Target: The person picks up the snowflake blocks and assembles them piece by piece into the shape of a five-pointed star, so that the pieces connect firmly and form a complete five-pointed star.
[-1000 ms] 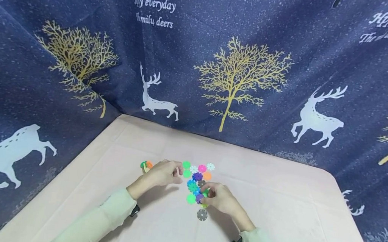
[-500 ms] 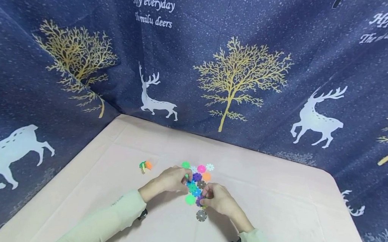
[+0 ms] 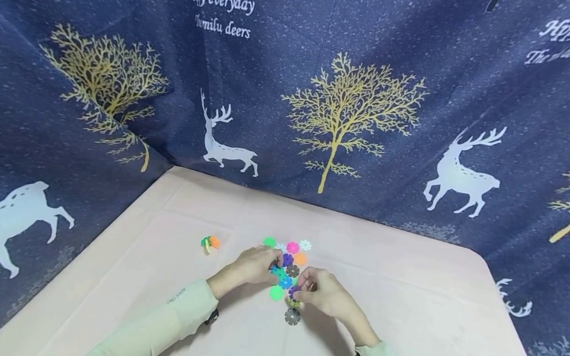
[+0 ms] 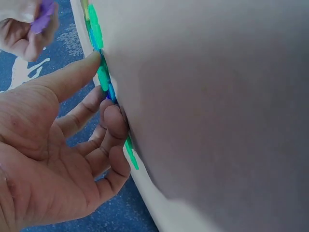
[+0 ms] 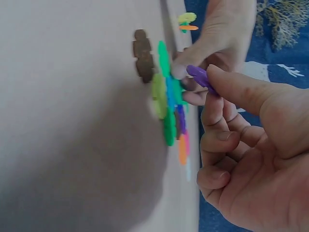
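Note:
My right hand [image 3: 323, 293] pinches a purple notched plastic snowflake disc [image 5: 197, 74] between thumb and index finger, held off the table near the front of a loose pile. The other right fingers curl in behind it. My left hand [image 3: 256, 264] is at the pile's left side, palm inward. Its thumb and index finger pinch a teal snowflake disc [image 4: 103, 77], which overlaps a blue disc [image 3: 285, 282]. A dark purple disc [image 3: 288, 260] and a brown-grey disc [image 3: 293, 270] lie just beyond.
Bright green [image 3: 277, 293], dark grey [image 3: 292, 316], orange [image 3: 300, 258], pink [image 3: 293, 248] and white discs [image 3: 305, 245] lie around the pile. Left of it is a small joined cluster of green, orange and yellow discs [image 3: 210, 242]. A dark blue curtain [image 3: 282, 88] hangs behind the table [image 3: 406, 299].
My left hand has moved right and slightly toward me, from beside the pile to the teal disc. The right hand stays almost in place with the purple disc.

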Motion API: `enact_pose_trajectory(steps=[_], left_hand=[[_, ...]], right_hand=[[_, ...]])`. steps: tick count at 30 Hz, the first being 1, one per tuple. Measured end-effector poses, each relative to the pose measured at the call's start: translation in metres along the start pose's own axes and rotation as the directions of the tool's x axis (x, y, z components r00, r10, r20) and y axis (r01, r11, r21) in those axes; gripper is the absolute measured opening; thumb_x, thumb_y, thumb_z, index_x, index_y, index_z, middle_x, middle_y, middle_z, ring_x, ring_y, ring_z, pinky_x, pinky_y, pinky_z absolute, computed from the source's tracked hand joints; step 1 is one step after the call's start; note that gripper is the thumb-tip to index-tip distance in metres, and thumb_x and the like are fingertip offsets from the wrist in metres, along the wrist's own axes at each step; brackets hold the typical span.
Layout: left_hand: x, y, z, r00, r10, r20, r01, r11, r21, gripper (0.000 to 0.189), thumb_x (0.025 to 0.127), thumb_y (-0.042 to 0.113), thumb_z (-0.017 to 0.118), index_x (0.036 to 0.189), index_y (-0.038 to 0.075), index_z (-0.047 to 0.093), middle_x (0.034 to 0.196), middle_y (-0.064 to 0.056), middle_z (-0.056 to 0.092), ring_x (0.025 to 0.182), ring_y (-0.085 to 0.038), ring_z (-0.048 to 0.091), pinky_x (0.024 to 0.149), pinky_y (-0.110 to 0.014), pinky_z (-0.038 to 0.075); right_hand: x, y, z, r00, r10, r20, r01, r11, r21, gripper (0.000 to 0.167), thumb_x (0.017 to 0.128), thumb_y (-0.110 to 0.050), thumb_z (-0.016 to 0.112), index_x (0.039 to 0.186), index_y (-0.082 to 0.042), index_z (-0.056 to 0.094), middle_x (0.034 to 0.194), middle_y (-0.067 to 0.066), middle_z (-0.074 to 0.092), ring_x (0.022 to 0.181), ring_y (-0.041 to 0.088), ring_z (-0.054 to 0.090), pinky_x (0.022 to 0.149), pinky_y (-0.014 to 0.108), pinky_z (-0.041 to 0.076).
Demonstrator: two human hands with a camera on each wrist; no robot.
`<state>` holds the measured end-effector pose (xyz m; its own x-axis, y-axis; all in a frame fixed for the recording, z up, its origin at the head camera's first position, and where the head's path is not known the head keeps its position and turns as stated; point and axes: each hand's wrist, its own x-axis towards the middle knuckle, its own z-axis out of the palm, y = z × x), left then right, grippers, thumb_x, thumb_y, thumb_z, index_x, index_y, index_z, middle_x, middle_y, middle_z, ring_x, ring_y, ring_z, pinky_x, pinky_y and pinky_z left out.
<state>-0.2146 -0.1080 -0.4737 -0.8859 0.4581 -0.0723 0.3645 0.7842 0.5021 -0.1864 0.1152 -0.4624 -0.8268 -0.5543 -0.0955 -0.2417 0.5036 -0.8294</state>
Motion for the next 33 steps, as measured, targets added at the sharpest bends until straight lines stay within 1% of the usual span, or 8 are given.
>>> enact_pose_trajectory(steps=[5,12,17,19,22,25,29,33], left_hand=[[-0.002,0.000,0.001,1.000,-0.007,-0.003,0.007,1.000,-0.013,0.031,0.076,0.014,0.084,0.094,0.015,0.059,0.082,0.002,0.055,0.073,-0.013,0.048,0.063,-0.028,0.042],[-0.005,0.002,-0.003,0.999,-0.038,0.030,0.040,0.997,-0.068,0.027,0.080,0.014,0.081,0.089,0.013,0.056,0.074,0.004,0.053,0.066,-0.013,0.048,0.060,-0.027,0.041],[-0.008,0.003,-0.004,0.995,-0.077,0.057,0.084,0.987,-0.136,0.024,0.085,0.016,0.078,0.099,0.009,0.060,0.075,0.002,0.055,0.066,-0.013,0.050,0.062,-0.027,0.043],[-0.009,0.003,-0.004,0.995,-0.083,0.054,0.091,0.983,-0.159,0.024,0.087,0.017,0.077,0.102,0.008,0.062,0.074,0.003,0.055,0.064,-0.012,0.050,0.061,-0.026,0.044],[-0.011,0.005,-0.003,0.997,-0.066,0.048,0.074,0.979,-0.190,0.016,0.089,0.019,0.076,0.096,0.010,0.065,0.067,0.004,0.054,0.058,-0.010,0.047,0.056,-0.024,0.041],[-0.013,0.008,-0.005,0.999,-0.017,0.036,0.024,0.977,-0.212,0.014,0.091,0.021,0.073,0.084,0.014,0.063,0.063,0.006,0.052,0.053,-0.007,0.043,0.053,-0.022,0.039],[-0.019,0.013,-0.011,0.999,0.043,0.024,-0.034,0.956,-0.290,0.017,0.098,0.021,0.065,0.081,0.016,0.064,0.068,0.002,0.060,0.053,-0.007,0.044,0.050,-0.021,0.039],[-0.026,0.020,-0.019,0.997,0.073,0.016,-0.059,0.901,-0.430,0.019,0.103,0.019,0.057,0.095,0.011,0.071,0.079,-0.010,0.069,0.055,-0.010,0.050,0.053,-0.023,0.044]], right_hand=[[-0.007,-0.008,-0.009,0.999,-0.028,-0.022,0.028,1.000,0.003,0.015,0.086,-0.011,0.073,0.096,-0.005,0.064,0.083,0.001,0.060,0.072,0.016,0.052,0.059,0.022,0.045],[-0.016,-0.019,-0.020,0.997,-0.047,-0.055,0.048,0.999,0.020,0.015,0.090,-0.017,0.073,0.101,-0.008,0.070,0.087,0.002,0.064,0.075,0.017,0.055,0.067,0.026,0.047],[-0.020,-0.024,-0.025,0.995,-0.060,-0.075,0.062,0.998,0.032,0.017,0.090,-0.019,0.073,0.104,-0.009,0.072,0.088,0.003,0.065,0.073,0.017,0.054,0.064,0.027,0.047],[-0.022,-0.025,-0.027,0.995,-0.062,-0.079,0.066,0.997,0.046,0.017,0.090,-0.019,0.073,0.103,-0.007,0.072,0.087,0.004,0.065,0.072,0.017,0.054,0.064,0.027,0.047],[-0.025,-0.025,-0.028,0.994,-0.058,-0.090,0.064,0.996,0.068,0.017,0.090,-0.018,0.074,0.101,-0.005,0.070,0.086,0.005,0.064,0.074,0.019,0.053,0.066,0.028,0.047],[-0.027,-0.025,-0.030,0.992,-0.062,-0.106,0.071,0.995,0.075,0.017,0.090,-0.019,0.074,0.099,-0.005,0.068,0.086,0.005,0.064,0.076,0.020,0.054,0.069,0.029,0.046],[-0.028,-0.024,-0.032,0.989,-0.085,-0.124,0.094,0.993,0.066,0.015,0.091,-0.016,0.073,0.098,-0.004,0.067,0.085,0.005,0.064,0.076,0.019,0.054,0.070,0.028,0.046],[-0.027,-0.025,-0.033,0.984,-0.086,-0.154,0.094,0.994,0.050,0.012,0.090,-0.012,0.073,0.097,-0.004,0.067,0.083,0.005,0.063,0.073,0.017,0.054,0.067,0.027,0.046]])
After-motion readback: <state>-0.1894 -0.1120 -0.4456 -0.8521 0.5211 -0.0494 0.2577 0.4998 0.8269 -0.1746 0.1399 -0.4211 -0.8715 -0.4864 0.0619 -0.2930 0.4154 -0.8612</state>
